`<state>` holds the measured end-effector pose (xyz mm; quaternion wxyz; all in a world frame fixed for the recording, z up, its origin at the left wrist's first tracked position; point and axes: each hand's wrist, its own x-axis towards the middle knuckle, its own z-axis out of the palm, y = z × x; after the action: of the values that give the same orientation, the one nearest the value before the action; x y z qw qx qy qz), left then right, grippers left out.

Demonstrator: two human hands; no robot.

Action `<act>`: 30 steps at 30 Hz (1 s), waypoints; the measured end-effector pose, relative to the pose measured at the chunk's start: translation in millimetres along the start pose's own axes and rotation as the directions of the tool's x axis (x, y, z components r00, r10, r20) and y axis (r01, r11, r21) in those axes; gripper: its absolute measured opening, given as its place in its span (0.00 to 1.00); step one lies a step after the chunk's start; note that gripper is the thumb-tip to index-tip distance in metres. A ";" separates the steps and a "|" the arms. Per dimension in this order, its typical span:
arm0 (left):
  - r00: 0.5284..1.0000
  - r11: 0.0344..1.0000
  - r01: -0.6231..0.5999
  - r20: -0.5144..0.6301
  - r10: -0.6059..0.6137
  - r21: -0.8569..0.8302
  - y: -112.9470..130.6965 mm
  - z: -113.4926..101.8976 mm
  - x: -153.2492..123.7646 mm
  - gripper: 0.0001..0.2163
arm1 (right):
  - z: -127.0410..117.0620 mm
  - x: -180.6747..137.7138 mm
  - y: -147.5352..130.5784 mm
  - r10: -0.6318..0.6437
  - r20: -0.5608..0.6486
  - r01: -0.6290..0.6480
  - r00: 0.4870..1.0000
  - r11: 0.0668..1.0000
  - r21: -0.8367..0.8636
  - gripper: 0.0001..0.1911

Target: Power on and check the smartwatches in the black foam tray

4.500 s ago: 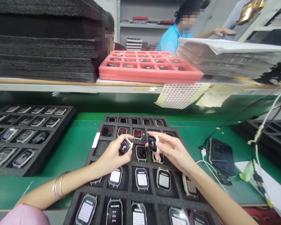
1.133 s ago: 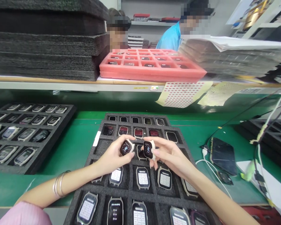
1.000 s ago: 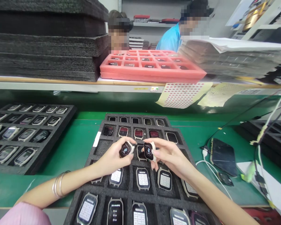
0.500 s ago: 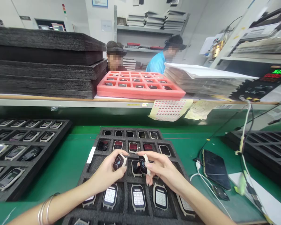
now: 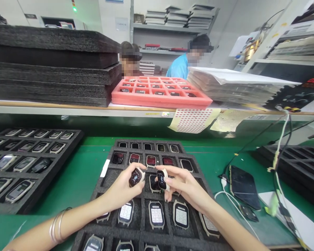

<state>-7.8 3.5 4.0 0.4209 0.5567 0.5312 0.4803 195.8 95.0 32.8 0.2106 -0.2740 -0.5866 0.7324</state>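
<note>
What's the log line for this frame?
left hand: holds watch case | right hand: holds second watch case | both above black foam tray

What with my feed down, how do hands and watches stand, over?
Left hand shut on left watch, right hand shut on right watch. Both over black foam tray. Nothing in the way; phone off right.

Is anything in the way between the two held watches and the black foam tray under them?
Nothing visible. The left hand grips the left watch and the right hand the right watch, bare fingers straight on the cases. Both hang just over the black foam tray, nothing showing between.
</note>
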 end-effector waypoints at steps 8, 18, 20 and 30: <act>1.000 0.999 -0.001 0.019 0.001 0.037 2.2 -0.9 0.6 0.14 | -2.6 0.7 2.4 0.000 0.026 0.000 1.000 1.000 0.006 0.26; 1.000 0.999 -0.005 -0.022 0.006 0.033 4.1 -1.1 -0.6 0.16 | -5.6 1.6 3.0 -0.019 0.035 0.020 0.999 1.000 -0.023 0.25; 1.000 1.000 -0.001 -0.020 0.001 0.018 3.5 -1.6 -1.0 0.16 | -5.7 1.9 2.7 -0.033 0.037 0.033 0.999 0.999 -0.021 0.24; 0.983 0.918 0.171 0.120 -0.137 -0.357 -2.1 1.1 6.1 0.25 | -3.3 2.0 2.2 0.009 0.049 -0.014 0.999 0.994 0.111 0.27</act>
<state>-7.3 9.8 2.3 0.5779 0.4466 0.4545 0.5100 196.5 98.2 29.8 0.2068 -0.2473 -0.5483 0.7716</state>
